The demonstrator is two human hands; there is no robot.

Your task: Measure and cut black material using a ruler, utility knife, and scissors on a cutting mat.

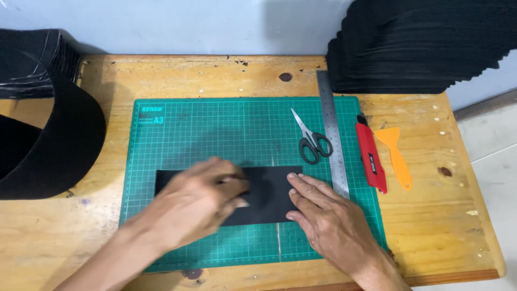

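Partly hidden black sheet (269,194) under hands.

labels | pale printed mark sat top-left on green cutting mat (161,115) | small dark label on red utility knife (371,160) | no packages, screens

A single head-worn camera looks steeply down and forward from close above a worn wooden worktable (425,215), facing the pale blue wall behind it. A green gridded cutting mat (215,129) fills the middle of the view. Both forearms enter from the bottom edge, the left hand (199,202) and right hand (328,215) near the lens. Tiled floor shows at the right.
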